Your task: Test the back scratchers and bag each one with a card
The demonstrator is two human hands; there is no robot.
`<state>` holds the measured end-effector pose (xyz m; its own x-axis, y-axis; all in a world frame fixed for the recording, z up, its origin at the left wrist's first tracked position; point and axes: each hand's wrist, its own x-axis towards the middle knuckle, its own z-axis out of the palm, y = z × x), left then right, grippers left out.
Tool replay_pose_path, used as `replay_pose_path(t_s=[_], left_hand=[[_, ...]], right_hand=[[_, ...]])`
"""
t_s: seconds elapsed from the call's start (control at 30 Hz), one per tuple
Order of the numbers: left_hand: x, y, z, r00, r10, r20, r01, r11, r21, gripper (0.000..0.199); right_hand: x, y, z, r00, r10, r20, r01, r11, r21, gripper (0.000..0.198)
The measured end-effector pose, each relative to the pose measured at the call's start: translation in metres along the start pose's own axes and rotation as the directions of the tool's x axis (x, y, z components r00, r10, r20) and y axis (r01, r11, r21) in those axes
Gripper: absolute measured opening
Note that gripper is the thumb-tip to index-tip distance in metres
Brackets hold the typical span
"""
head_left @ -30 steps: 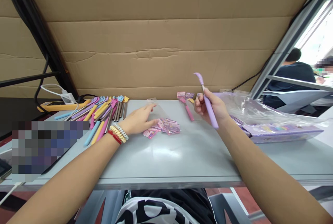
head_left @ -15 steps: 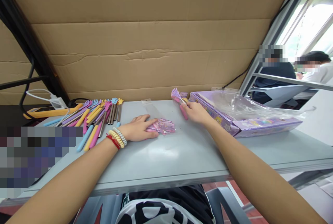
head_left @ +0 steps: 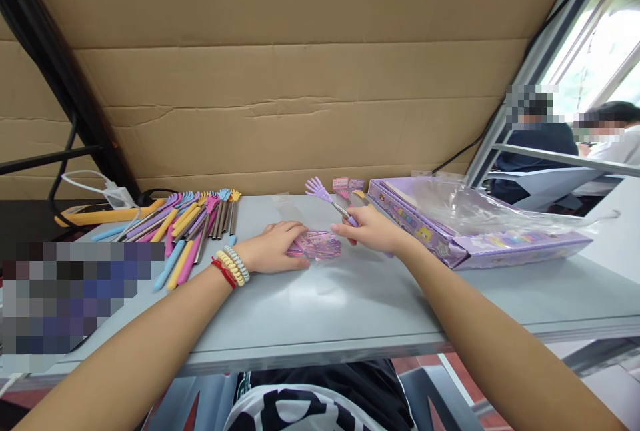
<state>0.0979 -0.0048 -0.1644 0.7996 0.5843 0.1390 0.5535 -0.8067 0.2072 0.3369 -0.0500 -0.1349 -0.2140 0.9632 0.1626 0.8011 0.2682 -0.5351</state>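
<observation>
Cardboard (head_left: pixel 310 77) is lining the back from side to side, its creases running level, and a glossy grey worktop (head_left: pixel 300 317) is stretching out before it, catching a pale patch of light near the middle. At the far left, a black post (head_left: pixel 55 64) is slanting across the corner, while pixelated blocks are covering whatever is lying below. A white plug (head_left: pixel 118 196) is sitting by a yellow object (head_left: pixel 85 216). Next, a heap of coloured sticks (head_left: pixel 187 227) is spreading across the left part, most of their visible heads pointing toward the cardboard. The left hand (head_left: pixel 275 247) is lying palm down with its fingers and thumb somewhat apart, resting around the left edge of the pink cards (head_left: pixel 320 245); whether it is pressing on them, I cannot tell. Just right of these, the right hand (head_left: pixel 370 227) is gripping a purple stick (head_left: pixel 337 205) by its handle, the fingered head pointing up and left above the worktop. Behind that hand, two small pink labels (head_left: pixel 341 185) are lying near a purple box (head_left: pixel 525 252), which is occupying the right part under clear wrap (head_left: pixel 465 204). Beyond, a grey metal upright (head_left: pixel 523 71) is leaning, and a person in dark clothing (head_left: pixel 545 139) is sitting beside another in white (head_left: pixel 620 145) near bright windows (head_left: pixel 613 44).
</observation>
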Motion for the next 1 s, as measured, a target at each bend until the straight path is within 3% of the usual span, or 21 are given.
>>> replay_pose_path(t_s=[0.2,0.3,0.43,0.57,0.77,0.87,1.0], left_hand=[[0.001,0.004,0.001,1.0,0.004,0.019,-0.004,1.0,-0.015,0.059],[0.001,0.005,0.003,1.0,-0.01,0.022,0.01,1.0,-0.016,0.059],[0.001,0.004,0.004,0.999,-0.027,-0.043,0.029,0.999,0.031,0.067],[0.002,0.005,0.001,0.975,-0.048,-0.217,0.067,0.995,0.079,0.067],[0.002,0.011,-0.007,0.861,-0.03,-0.508,0.122,0.981,0.149,0.061],[0.0,0.014,-0.011,0.825,0.005,-0.565,0.146,0.964,0.221,0.055],[-0.002,0.02,-0.011,0.829,0.087,-0.552,0.163,0.907,0.387,0.056]], right_hand=[[-0.002,-0.01,0.008,0.956,0.115,0.27,-0.145,0.985,0.096,0.035],[0.0,-0.01,0.011,0.946,0.101,0.307,-0.165,0.968,0.19,0.028],[0.0,-0.009,0.014,0.984,0.031,0.177,-0.085,0.948,0.306,0.028],[-0.001,-0.008,0.012,0.996,-0.083,-0.038,0.091,0.911,0.403,0.029],[-0.005,-0.009,0.01,0.968,-0.2,-0.154,0.24,0.921,0.307,0.03],[-0.006,-0.011,0.011,0.956,-0.24,-0.171,0.276,0.931,0.237,0.028],[-0.006,-0.012,0.012,0.931,-0.299,-0.209,0.327,0.938,0.116,0.025]])
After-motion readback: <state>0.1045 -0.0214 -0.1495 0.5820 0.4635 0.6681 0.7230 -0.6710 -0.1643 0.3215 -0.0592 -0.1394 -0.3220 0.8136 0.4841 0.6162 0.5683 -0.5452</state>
